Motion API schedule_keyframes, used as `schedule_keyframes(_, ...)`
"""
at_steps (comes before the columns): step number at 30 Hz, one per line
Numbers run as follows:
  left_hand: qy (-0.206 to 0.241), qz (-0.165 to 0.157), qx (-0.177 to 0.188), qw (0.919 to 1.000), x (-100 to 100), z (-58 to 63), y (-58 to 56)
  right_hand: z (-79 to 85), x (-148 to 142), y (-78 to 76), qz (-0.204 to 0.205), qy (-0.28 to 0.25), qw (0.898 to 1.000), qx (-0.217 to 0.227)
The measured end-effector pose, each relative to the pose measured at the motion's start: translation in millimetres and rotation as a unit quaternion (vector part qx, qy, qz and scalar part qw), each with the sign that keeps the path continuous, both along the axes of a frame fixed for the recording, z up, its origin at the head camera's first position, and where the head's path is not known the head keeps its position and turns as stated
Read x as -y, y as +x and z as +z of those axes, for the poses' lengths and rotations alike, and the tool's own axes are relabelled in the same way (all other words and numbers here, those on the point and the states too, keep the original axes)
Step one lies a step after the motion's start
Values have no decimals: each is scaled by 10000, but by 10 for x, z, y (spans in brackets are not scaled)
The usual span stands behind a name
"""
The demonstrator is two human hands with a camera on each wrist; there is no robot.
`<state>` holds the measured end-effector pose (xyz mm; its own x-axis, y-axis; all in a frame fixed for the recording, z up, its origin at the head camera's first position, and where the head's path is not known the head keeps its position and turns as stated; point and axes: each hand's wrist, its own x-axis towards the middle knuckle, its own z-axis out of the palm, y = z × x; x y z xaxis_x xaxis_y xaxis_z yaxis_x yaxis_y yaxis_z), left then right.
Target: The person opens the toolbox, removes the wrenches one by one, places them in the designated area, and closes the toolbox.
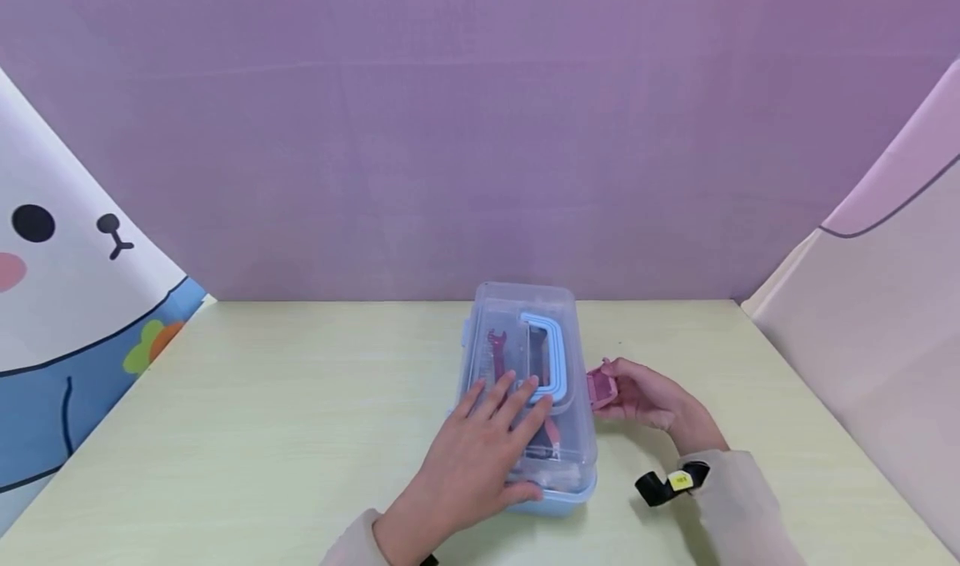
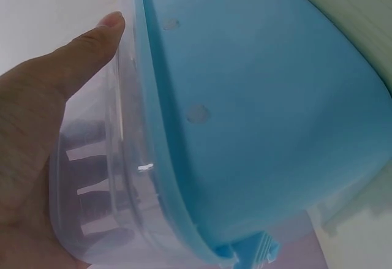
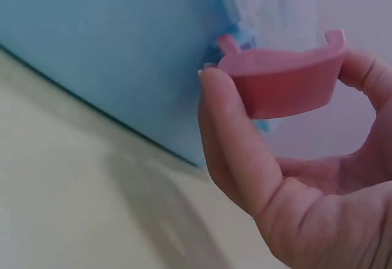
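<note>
A toolbox point(image 1: 558, 491) with a light-blue base and a clear lid stands on the table, with its blue carry handle point(image 1: 557, 358) lying flat on top. Across the near part of the lid rests my left hand point(image 1: 476, 466), fingers spread. In the left wrist view its thumb point(image 2: 92, 48) lies along the lid's edge. At the box's right side my right hand point(image 1: 645, 395) pinches a pink plastic latch point(image 3: 288, 85) between thumb and fingers. The latch sticks out from the box wall; how it joins the box is partly hidden.
Through the lid show a dark pink toy wrench point(image 1: 498, 351) and other small pieces, partly covered by my left hand. The pale wooden table point(image 1: 300, 399) meets a purple backdrop point(image 1: 450, 132) behind, with printed cloth panels at both sides.
</note>
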<state>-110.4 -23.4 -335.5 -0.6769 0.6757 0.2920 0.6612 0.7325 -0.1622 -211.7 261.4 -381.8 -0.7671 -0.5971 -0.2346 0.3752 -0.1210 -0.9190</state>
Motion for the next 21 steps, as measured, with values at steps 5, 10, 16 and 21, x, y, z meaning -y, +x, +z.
schedule_keyframes(5,-38,-42,-84,9999,22,12,-19,-133,57,-47,170,-429,9988,180)
schedule_keyframes(10,-144,-63,-117,9998,104,17,-16,-231,158,-70,355,-756,9962,265)
schedule_keyframes(16,-195,5,-229,9995,160,38,0,-203,247,-106,449,-860,9947,335)
schedule_keyframes(21,-287,-64,-260,9992,123,47,32,-191,297,-98,447,-780,9955,307)
